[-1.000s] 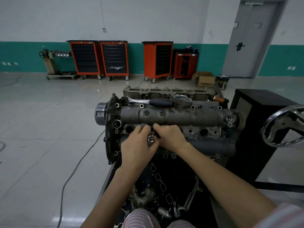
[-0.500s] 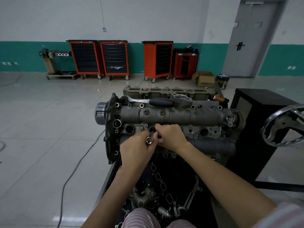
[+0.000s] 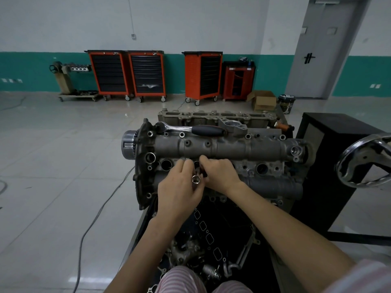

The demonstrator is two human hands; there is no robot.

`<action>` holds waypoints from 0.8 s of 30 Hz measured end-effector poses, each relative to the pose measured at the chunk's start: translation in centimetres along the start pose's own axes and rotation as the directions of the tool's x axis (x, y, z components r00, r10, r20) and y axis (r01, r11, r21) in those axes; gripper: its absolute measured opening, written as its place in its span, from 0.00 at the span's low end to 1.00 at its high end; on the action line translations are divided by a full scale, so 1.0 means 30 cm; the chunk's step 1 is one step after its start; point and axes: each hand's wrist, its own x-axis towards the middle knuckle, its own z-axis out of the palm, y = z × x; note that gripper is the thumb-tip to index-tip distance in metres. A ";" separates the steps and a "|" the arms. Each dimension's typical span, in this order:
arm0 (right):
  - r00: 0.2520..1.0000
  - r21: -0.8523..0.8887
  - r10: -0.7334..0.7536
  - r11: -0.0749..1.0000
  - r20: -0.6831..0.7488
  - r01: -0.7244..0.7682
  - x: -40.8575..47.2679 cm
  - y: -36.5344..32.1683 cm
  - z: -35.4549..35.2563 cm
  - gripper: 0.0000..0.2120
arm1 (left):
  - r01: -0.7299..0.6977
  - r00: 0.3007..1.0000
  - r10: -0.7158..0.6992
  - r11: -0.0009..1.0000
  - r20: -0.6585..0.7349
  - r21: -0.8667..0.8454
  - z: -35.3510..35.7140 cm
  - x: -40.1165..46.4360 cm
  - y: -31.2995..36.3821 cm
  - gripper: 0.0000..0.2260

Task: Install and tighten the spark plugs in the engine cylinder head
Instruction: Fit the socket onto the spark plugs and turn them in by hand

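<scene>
Head view. Left hand point(image 3: 179, 191): fingers wrapped round a socket point(image 3: 196, 179), its open chrome end toward the camera, shaft slanted down into the second plug well of the head point(image 3: 232, 148). Right hand point(image 3: 220, 173): fingers curled at the socket's lower end by the well mouth; the exact grip was hidden. Change over the last second: the socket had tilted and shifted slightly right, fingers regripped. Judgement: plug was being hand-started or seated; the plug itself was not visible. Ratchet point(image 3: 190, 129): lay unused on the head's far edge. First well point(image 3: 166, 164) and a right well point(image 3: 262, 168): looked open.
</scene>
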 end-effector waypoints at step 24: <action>0.981 0.017 -0.082 0.996 -0.177 0.086 -0.002 -0.024 -0.015 0.13 | 0.119 0.993 -0.119 0.992 -0.013 -0.042 0.022 -0.018 -0.015 0.15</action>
